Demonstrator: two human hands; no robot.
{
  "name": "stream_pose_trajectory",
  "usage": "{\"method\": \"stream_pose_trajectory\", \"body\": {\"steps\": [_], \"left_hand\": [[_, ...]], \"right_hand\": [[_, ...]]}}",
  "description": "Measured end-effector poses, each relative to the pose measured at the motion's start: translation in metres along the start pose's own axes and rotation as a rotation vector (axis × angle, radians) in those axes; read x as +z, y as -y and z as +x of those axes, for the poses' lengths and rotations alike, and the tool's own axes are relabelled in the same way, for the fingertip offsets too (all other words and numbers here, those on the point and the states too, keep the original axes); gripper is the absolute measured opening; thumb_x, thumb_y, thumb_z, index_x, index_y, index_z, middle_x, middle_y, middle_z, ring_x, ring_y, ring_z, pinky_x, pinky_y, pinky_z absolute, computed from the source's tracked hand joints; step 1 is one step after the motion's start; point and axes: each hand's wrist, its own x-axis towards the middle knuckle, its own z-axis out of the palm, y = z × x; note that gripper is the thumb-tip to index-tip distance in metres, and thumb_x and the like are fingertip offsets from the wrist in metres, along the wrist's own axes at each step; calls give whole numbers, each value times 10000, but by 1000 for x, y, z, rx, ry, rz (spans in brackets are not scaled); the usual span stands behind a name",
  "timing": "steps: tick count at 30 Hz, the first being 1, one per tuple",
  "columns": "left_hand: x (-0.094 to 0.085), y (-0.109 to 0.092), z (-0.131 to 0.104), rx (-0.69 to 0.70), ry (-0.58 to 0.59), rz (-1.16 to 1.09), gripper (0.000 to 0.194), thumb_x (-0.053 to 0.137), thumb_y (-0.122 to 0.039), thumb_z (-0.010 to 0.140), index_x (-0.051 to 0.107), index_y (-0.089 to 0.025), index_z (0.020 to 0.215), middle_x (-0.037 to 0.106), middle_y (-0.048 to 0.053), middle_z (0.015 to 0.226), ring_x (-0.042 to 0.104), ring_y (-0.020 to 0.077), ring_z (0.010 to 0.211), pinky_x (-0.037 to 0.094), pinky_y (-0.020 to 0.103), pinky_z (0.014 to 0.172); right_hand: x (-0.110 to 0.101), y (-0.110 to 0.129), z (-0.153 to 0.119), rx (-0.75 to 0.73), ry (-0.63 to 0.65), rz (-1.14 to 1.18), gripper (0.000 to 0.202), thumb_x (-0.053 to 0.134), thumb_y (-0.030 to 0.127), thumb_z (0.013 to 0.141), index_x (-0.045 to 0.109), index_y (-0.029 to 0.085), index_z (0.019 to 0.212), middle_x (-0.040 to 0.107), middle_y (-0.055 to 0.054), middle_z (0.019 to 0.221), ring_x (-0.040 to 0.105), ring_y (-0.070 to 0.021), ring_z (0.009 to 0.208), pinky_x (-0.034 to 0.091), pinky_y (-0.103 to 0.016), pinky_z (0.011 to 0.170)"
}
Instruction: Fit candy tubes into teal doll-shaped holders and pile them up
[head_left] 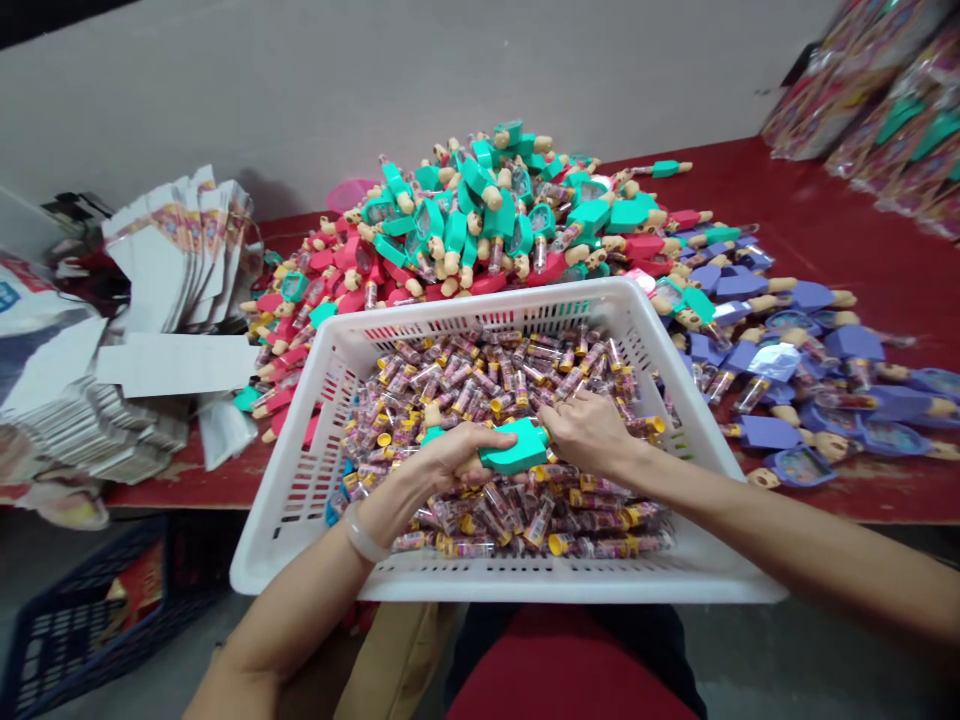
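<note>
My left hand (465,450) is wrapped round a turquoise plastic toy (516,447) with a flat, box-like body, held level above the basket. At the toy's right end, my right hand (583,432) is closed with its fingers pinched together; what lies inside them is hidden. A bit of turquoise and a beige knob (433,415) show behind my left hand; whether they belong to a second toy I cannot tell. Below both hands, a white slotted plastic basket (300,470) holds many small clear tubes (480,385) with yellow caps and purple-pink labels.
Behind the basket, turquoise toys (480,180) are heaped over red ones (345,260). Purple toys (810,350) spread rightward on the red table (780,215). White cards (172,250) are stacked left. Bagged goods (900,110) stand back right; a dark blue crate (82,620) sits low left.
</note>
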Motion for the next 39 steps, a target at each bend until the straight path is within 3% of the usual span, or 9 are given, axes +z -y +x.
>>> {"method": "stream_pose_trajectory", "body": {"steps": [5, 11, 14, 17, 21, 24, 29, 34, 39], "left_hand": [[3, 2, -5, 213, -152, 415, 373, 681, -477, 749, 604, -137, 880, 543, -31, 603, 410, 67, 434, 284, 206, 418], [1, 12, -5, 519, -286, 1086, 399, 555, -486, 869, 604, -171, 1108, 671, 70, 941, 610, 204, 805, 422, 289, 699], [2, 16, -5, 547, -304, 1252, 425, 507, -485, 899, 574, -181, 1188, 678, 89, 954, 626, 236, 846, 423, 318, 741], [2, 16, -5, 518, -319, 1086, 410, 577, -490, 852, 596, -191, 1132, 673, 69, 947, 620, 213, 839, 430, 291, 719], [-6, 13, -2, 211, -187, 426, 440, 603, -553, 801, 609, -141, 955, 615, 23, 711, 440, 76, 467, 300, 217, 443], [-17, 11, 0, 26, -77, 65, 470, 611, -564, 780, 601, -112, 908, 647, 60, 723, 313, 23, 380, 183, 204, 384], [-30, 6, -6, 86, -25, 146, 467, 728, -518, 698, 604, -113, 896, 620, 26, 681, 315, 18, 392, 173, 200, 385], [-22, 4, -16, 322, -228, 667, 521, 735, -547, 695, 624, -151, 1016, 611, 10, 759, 525, 109, 606, 378, 215, 532], [-16, 18, -12, 682, -378, 1241, 447, 578, -504, 868, 604, -172, 1167, 703, 104, 1036, 662, 224, 921, 473, 313, 806]], "right_hand": [[7, 3, 1, 38, 217, 67, 162, 573, 237, 789, 694, 141, 839, 728, -127, 763, 657, -239, 672, 335, -304, 588], [4, 7, 4, 115, 371, 101, 183, 613, 288, 742, 720, 169, 830, 733, -155, 809, 685, -293, 722, 396, -314, 587], [4, 5, 4, 114, 433, 162, 159, 614, 291, 733, 715, 181, 786, 726, -132, 777, 676, -275, 696, 387, -304, 572], [6, 1, 4, 89, 397, 200, 146, 607, 302, 752, 699, 198, 799, 714, -93, 748, 653, -244, 672, 365, -292, 569], [7, -4, 6, -38, 57, 104, 204, 601, 221, 779, 662, 145, 959, 703, -119, 891, 613, -261, 850, 380, -337, 722], [4, -5, 7, -185, -160, 52, 213, 517, 168, 875, 643, 120, 1040, 688, -121, 939, 573, -246, 899, 348, -361, 806], [-5, -3, 5, -280, -272, 111, 241, 438, 158, 948, 650, 107, 1050, 691, -108, 893, 569, -202, 808, 343, -332, 743], [-16, -3, 1, -191, -56, 367, 255, 517, 264, 907, 679, 115, 1034, 698, -101, 847, 584, -188, 730, 360, -302, 670], [-20, -18, 7, 5, 448, 1044, 325, 547, 448, 872, 674, 156, 805, 584, 7, 593, 466, -111, 501, 301, -247, 498]]}}
